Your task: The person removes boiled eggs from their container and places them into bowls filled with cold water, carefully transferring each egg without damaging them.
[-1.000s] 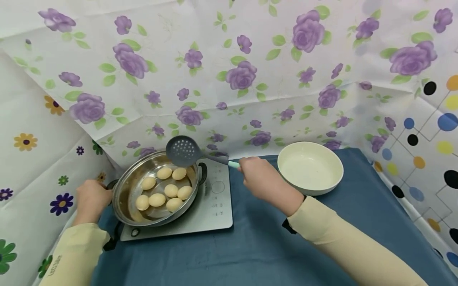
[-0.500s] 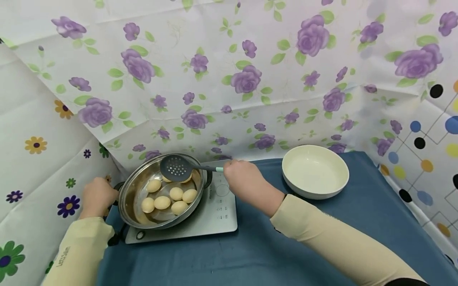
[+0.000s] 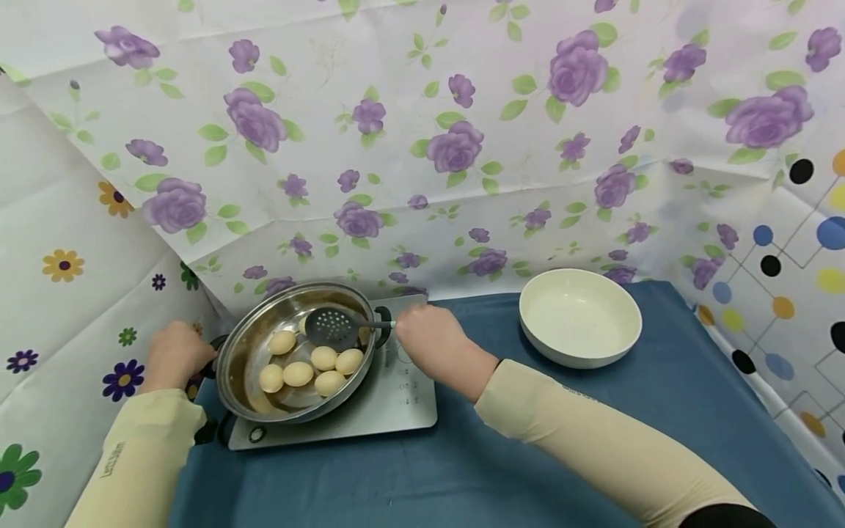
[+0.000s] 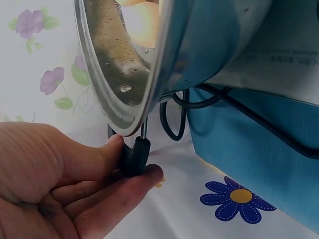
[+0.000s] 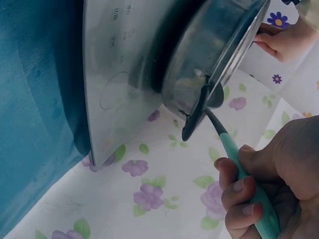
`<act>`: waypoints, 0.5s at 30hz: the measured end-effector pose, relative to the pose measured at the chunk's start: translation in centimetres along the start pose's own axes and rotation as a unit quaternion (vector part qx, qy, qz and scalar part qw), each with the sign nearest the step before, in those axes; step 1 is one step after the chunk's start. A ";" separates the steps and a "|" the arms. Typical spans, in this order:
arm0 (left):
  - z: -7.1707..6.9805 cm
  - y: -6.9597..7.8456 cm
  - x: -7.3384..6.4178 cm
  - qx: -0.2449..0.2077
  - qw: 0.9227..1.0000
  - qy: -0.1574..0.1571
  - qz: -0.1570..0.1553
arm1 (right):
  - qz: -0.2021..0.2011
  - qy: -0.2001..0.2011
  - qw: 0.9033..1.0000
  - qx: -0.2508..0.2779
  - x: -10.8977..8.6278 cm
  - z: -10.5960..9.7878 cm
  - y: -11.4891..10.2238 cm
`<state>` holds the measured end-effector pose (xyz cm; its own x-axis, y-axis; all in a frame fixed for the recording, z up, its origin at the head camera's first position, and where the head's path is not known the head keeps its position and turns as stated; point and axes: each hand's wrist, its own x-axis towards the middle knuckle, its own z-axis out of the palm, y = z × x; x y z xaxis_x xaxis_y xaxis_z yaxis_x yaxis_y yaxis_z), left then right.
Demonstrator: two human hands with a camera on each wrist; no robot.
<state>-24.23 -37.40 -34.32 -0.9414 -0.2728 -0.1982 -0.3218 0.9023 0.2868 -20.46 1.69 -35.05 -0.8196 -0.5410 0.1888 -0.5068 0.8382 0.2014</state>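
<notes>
- The right hand [image 3: 439, 341] has its fingers curled round the green handle of a skimmer [image 3: 331, 328].
- The left hand [image 4: 65, 174] pinches the pot's black left handle [image 4: 134, 157], thumb on one side and fingers on the other.
- The skimmer's dark, perforated head is over the pot [image 3: 235, 367], toward its far right part, its neck crossing the rim near the black right handle [image 3: 383, 326]; whether the head touches anything inside I cannot tell.
- Six pale yellow, egg-shaped pieces [image 3: 298, 374] show plainly in the pot, at least one more partly hidden by the skimmer head.
- The shiny metal pot stands on a flat silver cooktop [image 3: 409, 411].
- A black cable [image 4: 259, 119] loops below the pot, near the left hand.
- A cream bowl [image 3: 581, 315] stands to the right, well apart from the pot, on the blue cloth [image 3: 462, 469].
- Behind rises a white sheet [image 3: 396, 88] with purple flowers.
</notes>
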 end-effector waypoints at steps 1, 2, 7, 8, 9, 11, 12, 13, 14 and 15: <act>0.1 0.1 0.0 0.003 1.000 0.005 0.007 | 0.001 -0.009 1.000 0.002 0.0 0.0 0.1; 0.2 0.1 0.1 0.007 1.000 0.009 0.014 | 0.002 -0.017 1.000 0.003 0.0 0.1 0.1; 0.6 0.5 0.1 0.028 0.999 0.034 0.025 | 0.001 -0.060 0.998 0.034 -0.1 0.0 0.2; 0.6 0.6 0.0 0.030 0.999 0.037 0.023 | -0.002 -0.068 0.997 0.043 -0.1 0.0 0.1; 0.7 0.6 -0.1 0.029 0.999 0.040 0.017 | -0.005 -0.074 0.996 0.053 -0.1 -0.1 0.0; 0.7 0.5 -0.3 0.033 0.998 0.048 0.014 | -0.011 -0.086 0.994 0.068 0.0 -0.2 -0.2; 0.7 0.6 -0.4 0.035 0.998 0.052 0.013 | -0.012 -0.091 0.993 0.074 0.0 -0.2 -0.2; 0.7 0.6 -0.5 0.038 0.997 0.058 0.014 | -0.012 -0.096 0.992 0.079 0.0 -0.3 -0.3; 0.7 0.6 -0.5 0.041 0.997 0.063 0.015 | -0.011 -0.102 0.991 0.085 0.0 -0.3 -0.3; 0.8 0.6 -0.5 0.043 0.997 0.067 0.017 | -0.011 -0.108 0.990 0.092 0.1 -0.4 -0.3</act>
<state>-23.85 -36.46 -34.80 -0.9584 -0.2786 -0.0613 -0.2853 0.9356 0.2080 -20.25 1.37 -34.76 -0.8362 -0.5478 -0.0281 -0.5484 0.8360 0.0208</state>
